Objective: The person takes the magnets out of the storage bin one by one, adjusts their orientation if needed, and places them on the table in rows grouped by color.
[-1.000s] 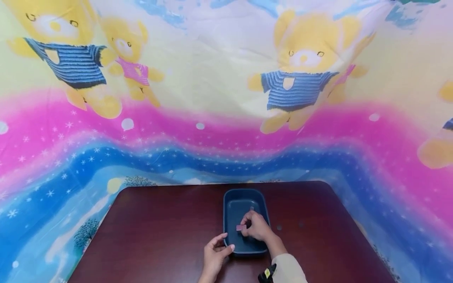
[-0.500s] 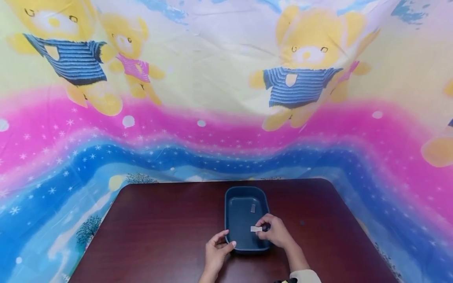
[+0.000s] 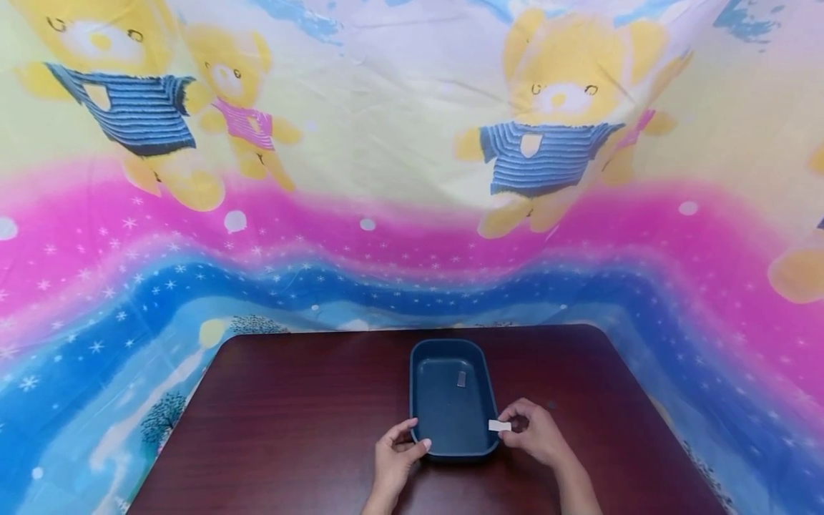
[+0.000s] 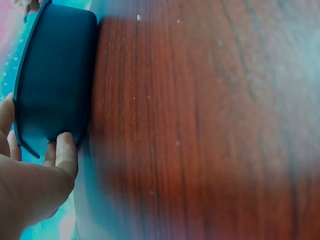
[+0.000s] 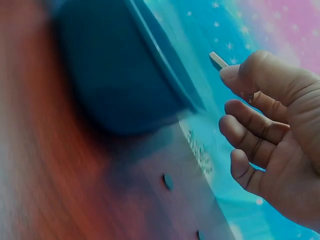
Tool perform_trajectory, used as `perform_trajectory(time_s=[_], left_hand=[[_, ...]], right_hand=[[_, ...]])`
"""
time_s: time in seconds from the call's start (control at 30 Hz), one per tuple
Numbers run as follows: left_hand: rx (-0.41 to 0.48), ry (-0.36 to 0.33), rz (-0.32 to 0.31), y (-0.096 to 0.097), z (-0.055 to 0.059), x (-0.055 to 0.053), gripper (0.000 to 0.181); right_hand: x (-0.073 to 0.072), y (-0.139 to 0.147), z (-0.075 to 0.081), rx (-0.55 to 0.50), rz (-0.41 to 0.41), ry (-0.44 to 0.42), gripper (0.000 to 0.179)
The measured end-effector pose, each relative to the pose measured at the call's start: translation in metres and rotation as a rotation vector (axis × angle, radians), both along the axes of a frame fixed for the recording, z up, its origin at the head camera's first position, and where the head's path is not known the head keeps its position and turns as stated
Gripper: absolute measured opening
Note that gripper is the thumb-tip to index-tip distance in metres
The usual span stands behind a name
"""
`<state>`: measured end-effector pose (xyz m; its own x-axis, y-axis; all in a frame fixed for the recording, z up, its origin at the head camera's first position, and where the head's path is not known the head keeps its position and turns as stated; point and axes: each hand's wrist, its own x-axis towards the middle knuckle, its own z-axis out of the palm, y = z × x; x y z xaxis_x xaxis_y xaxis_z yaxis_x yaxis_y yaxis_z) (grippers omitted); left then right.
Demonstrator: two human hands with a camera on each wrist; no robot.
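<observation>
A dark blue rectangular tray (image 3: 450, 422) stands lengthwise on the table. My left hand (image 3: 394, 458) holds its near left corner, and the left wrist view shows the fingertips on the tray's outer wall (image 4: 57, 70). Above the right rim, my right hand (image 3: 536, 431) pinches a small flat rectangular piece (image 3: 499, 425), pale on top, between thumb and forefinger. From the right wrist view, this piece (image 5: 218, 60) has a light edge and a darker face; the other fingers are loosely bent. A similar greyish rectangular piece (image 3: 461, 380) lies inside the tray towards the far right.
The dark red-brown wooden table (image 3: 309, 415) has rounded far corners. To the right of the tray lies a small dark disc (image 3: 551, 405); two such discs show in the right wrist view, one of them the nearer disc (image 5: 167, 181). A bear-printed cloth (image 3: 360, 286) hangs behind the table.
My right hand has moved right, from over the tray's middle to its right rim, carrying the flat piece. The other piece in the tray has come into full view. My left hand stays put.
</observation>
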<state>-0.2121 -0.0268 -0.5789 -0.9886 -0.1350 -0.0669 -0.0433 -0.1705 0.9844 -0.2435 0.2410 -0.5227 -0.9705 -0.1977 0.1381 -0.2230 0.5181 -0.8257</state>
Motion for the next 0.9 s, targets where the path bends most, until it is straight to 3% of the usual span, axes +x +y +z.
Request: perform_trajectory(time_s=[0.27, 0.53, 0.73, 0.9], left_hand=[[0.011, 0.002, 0.011, 0.0, 0.0, -0.001, 0.051], [0.025, -0.023, 0.01, 0.002, -0.001, -0.002, 0.052], [0.03, -0.023, 0.011, 0.002, -0.001, -0.001, 0.052], [0.032, -0.02, 0.015, 0.002, -0.001, -0.001, 0.053]], right_hand=[[0.005, 0.025, -0.014, 0.014, -0.032, 0.004, 0.021], [0.01, 0.047, -0.034, 0.003, 0.013, -0.145, 0.02], [0.01, 0.054, -0.052, 0.091, -0.051, -0.122, 0.02], [0.011, 0.054, -0.054, 0.09, -0.068, -0.13, 0.022]])
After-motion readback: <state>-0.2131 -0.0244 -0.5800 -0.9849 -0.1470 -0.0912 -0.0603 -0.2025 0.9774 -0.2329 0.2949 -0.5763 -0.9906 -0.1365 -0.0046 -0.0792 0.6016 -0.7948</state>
